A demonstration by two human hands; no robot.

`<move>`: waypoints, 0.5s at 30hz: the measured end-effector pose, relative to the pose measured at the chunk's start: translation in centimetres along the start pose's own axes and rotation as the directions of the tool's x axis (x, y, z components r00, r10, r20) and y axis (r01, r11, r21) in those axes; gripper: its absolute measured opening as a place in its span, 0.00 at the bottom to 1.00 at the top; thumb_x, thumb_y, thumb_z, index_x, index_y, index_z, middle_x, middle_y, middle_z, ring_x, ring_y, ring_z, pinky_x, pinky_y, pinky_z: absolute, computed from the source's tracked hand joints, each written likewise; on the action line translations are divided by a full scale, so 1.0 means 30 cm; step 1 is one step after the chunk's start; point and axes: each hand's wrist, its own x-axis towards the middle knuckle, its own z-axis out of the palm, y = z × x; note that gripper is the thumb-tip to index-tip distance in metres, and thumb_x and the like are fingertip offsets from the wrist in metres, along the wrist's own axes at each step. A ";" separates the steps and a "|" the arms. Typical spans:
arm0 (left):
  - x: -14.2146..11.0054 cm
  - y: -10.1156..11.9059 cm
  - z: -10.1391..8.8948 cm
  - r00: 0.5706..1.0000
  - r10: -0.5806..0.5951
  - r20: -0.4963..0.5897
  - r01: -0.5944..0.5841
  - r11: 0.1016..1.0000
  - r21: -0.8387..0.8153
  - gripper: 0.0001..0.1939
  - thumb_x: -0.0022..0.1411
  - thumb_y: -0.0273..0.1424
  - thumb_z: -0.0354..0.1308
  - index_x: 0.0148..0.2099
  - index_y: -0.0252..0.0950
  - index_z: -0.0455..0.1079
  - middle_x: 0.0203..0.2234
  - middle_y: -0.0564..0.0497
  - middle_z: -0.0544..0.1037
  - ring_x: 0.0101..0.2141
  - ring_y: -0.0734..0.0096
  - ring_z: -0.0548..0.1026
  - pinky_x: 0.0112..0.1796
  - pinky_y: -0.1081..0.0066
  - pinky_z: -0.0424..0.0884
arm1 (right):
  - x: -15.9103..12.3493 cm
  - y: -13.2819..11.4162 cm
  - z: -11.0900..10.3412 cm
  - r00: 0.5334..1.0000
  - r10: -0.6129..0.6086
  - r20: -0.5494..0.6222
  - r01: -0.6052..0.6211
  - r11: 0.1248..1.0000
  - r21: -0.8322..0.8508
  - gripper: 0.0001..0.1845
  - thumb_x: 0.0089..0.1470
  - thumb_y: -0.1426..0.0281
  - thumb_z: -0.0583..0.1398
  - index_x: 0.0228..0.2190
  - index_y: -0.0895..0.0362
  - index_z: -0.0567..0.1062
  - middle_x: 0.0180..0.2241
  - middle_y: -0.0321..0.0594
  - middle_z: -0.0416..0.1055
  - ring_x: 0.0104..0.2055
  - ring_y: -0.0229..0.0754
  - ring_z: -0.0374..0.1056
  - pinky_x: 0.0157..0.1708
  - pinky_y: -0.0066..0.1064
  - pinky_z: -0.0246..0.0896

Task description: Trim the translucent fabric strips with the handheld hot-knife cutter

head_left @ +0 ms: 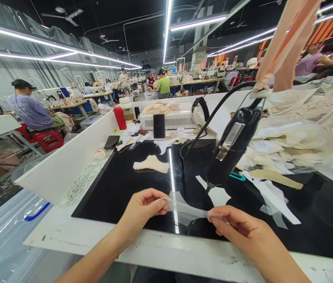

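A thin translucent strip of film (187,209) is stretched between my two hands above the glossy black work surface (119,192). My left hand (147,206) pinches its left end between thumb and fingers. At the right end, my right hand (237,226) pinches it the same way. Just beyond the right hand lies a white cut piece (219,195). A black handheld device (232,143) with a metal plate hangs over that piece, tip down. Farther off on the black surface rests a cream shaped fabric piece (151,164).
White pattern pieces (272,198) and a teal cutter (237,176) lie to the right, before heaped cream fabric (296,145). A phone (159,126) leans on a white vented box (181,118). Pale cord (85,179) is piled at left. Co-workers sit farther back.
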 end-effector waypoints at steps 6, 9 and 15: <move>-0.011 -0.003 0.006 0.995 -0.044 -0.089 0.036 0.995 -0.091 0.22 0.45 0.43 0.80 0.37 0.33 0.82 0.29 0.50 0.82 0.31 0.78 0.77 0.39 0.78 0.76 | 0.006 -0.006 -0.006 0.995 0.097 0.016 -0.099 0.981 0.165 0.16 0.42 0.52 0.72 0.29 0.49 0.85 0.27 0.37 0.78 0.30 0.41 0.73 0.32 0.25 0.70; -0.015 -0.001 0.014 0.991 -0.068 -0.114 0.054 0.991 -0.124 0.23 0.41 0.41 0.81 0.36 0.33 0.82 0.28 0.50 0.82 0.30 0.78 0.77 0.37 0.79 0.75 | -0.002 0.001 -0.004 0.996 0.090 -0.010 -0.086 0.980 0.177 0.15 0.43 0.52 0.71 0.30 0.48 0.85 0.29 0.37 0.79 0.30 0.41 0.73 0.31 0.25 0.70; -0.033 0.012 0.021 0.996 -0.068 -0.060 0.063 0.995 -0.078 0.17 0.49 0.39 0.77 0.37 0.33 0.82 0.27 0.51 0.81 0.30 0.77 0.76 0.38 0.76 0.75 | -0.011 0.041 -0.008 0.998 -0.068 0.010 0.068 0.998 -0.008 0.13 0.52 0.53 0.67 0.31 0.48 0.84 0.28 0.36 0.80 0.28 0.41 0.73 0.29 0.25 0.71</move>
